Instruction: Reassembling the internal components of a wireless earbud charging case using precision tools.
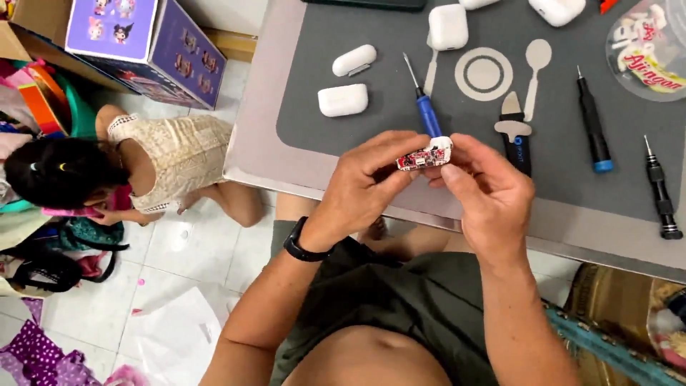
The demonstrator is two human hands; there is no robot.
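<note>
Now circuit board (421,158) pinched between both grips

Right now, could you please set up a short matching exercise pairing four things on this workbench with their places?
Things:
1. red circuit board
2. blue-handled screwdriver
3. black watch
4. purple box

Places:
A. on the left wrist
B. pinched between both hands
C. on the floor beside the table
D. lying on the grey mat

Pairs: 1-B, 2-D, 3-A, 4-C
</note>
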